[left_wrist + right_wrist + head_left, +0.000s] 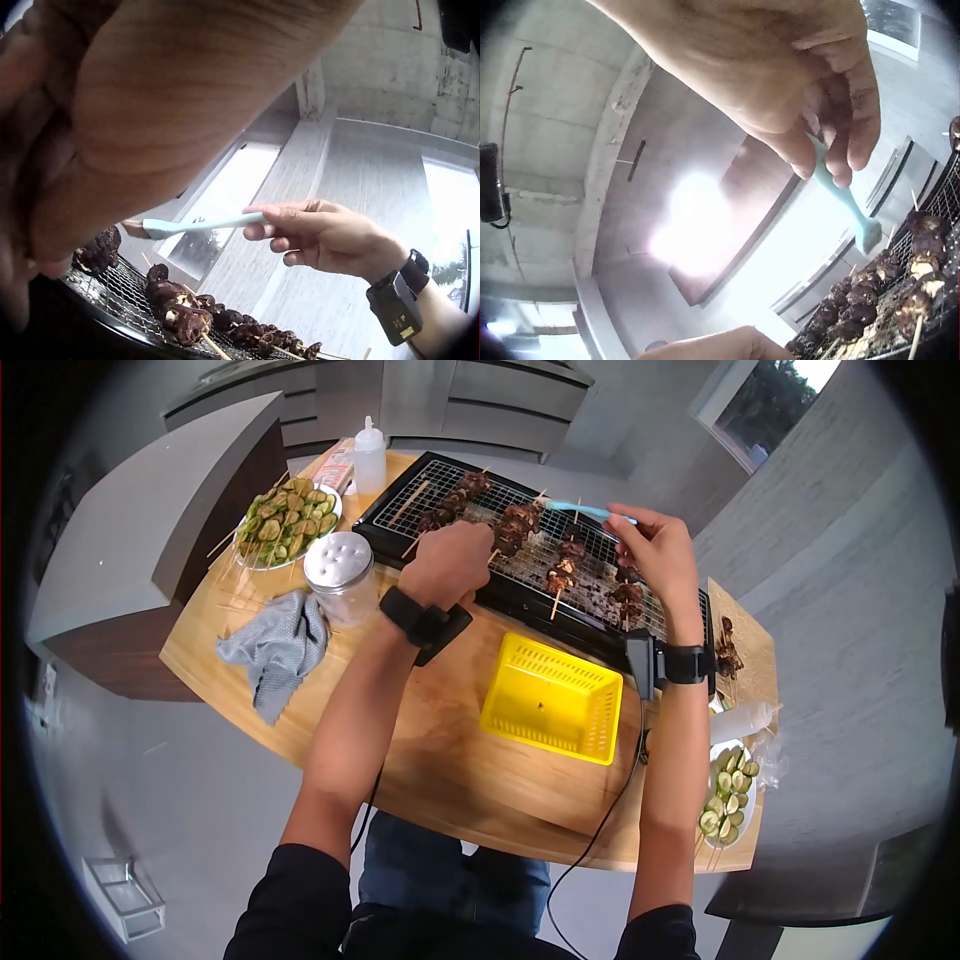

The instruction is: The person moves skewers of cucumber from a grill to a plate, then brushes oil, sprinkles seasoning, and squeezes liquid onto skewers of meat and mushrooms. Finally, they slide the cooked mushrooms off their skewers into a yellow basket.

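My right hand (655, 555) pinches the handle of a light blue basting brush (585, 509). The brush reaches left across the grill (510, 598), its bristle end close over a meat skewer (518, 525). Curled at the grill's near edge, my left hand (450, 563) grips the lower stick end of this skewer; its fingertips are mostly hidden in the head view. The left wrist view shows dark browned meat (99, 251) right beside those fingers. More meat skewers lie on the wire mesh, one (565, 565) to the right and another (455, 500) to the left.
A yellow basket (490, 705) stands in front of the grill. At left are a shaker jar (342, 570), a grey cloth (282, 650), zucchini skewers (285, 525) and a squeeze bottle (370, 460). Another squeeze bottle (742, 722) and more zucchini skewers (728, 800) lie at right.
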Action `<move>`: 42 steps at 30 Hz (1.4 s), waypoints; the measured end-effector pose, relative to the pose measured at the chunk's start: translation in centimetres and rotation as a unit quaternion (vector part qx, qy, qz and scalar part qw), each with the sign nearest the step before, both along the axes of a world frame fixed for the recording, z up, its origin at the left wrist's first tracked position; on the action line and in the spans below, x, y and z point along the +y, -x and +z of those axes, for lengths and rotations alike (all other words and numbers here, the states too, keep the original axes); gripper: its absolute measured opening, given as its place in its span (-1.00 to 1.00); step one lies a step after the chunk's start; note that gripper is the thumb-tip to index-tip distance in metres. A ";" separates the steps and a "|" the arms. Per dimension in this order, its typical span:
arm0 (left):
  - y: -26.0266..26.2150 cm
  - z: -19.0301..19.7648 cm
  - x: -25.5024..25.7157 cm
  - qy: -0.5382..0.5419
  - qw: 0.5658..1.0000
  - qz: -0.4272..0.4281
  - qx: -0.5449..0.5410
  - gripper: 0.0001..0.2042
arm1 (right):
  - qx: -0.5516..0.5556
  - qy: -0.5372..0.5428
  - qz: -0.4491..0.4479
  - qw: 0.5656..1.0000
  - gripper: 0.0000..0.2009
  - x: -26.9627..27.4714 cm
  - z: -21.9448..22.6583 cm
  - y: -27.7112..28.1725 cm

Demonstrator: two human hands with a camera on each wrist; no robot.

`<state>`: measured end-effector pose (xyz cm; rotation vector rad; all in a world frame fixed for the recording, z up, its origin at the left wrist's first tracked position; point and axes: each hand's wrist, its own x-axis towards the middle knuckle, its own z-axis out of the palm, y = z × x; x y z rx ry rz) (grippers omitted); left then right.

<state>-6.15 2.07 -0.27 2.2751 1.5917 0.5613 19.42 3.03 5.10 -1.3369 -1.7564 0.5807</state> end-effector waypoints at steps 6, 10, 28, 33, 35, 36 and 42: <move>0.1 0.0 0.0 0.000 1.000 0.000 -0.005 -0.81 | -0.137 -0.014 -0.031 0.990 -0.73 0.0 -0.1 1.2; 0.3 -0.4 0.2 -0.037 0.999 -0.005 -0.001 -0.78 | -0.134 -0.011 -0.052 0.990 -0.73 -0.2 -0.2 -0.1; 0.3 -0.1 0.0 0.006 1.000 -0.004 -0.016 -0.80 | -0.115 -0.093 -0.076 0.986 -0.77 -2.8 0.5 0.8; 0.3 0.4 -0.3 0.042 0.999 -0.003 -0.008 -0.82 | -0.130 -0.082 -0.058 0.986 -0.78 -3.4 -0.3 1.5; 0.5 0.5 -0.3 0.053 0.998 -0.003 -0.022 -0.81 | -0.187 -0.047 -0.078 0.978 -0.79 -4.1 -0.2 0.8; 0.5 0.5 -0.3 0.064 0.997 -0.007 -0.036 -0.80 | -0.186 -0.047 -0.077 0.978 -0.79 -4.4 -0.3 0.5; 0.3 0.7 -0.3 0.101 0.995 -0.011 -0.021 -0.79 | -0.017 -0.043 -0.049 0.998 -0.76 -5.0 -1.5 -0.1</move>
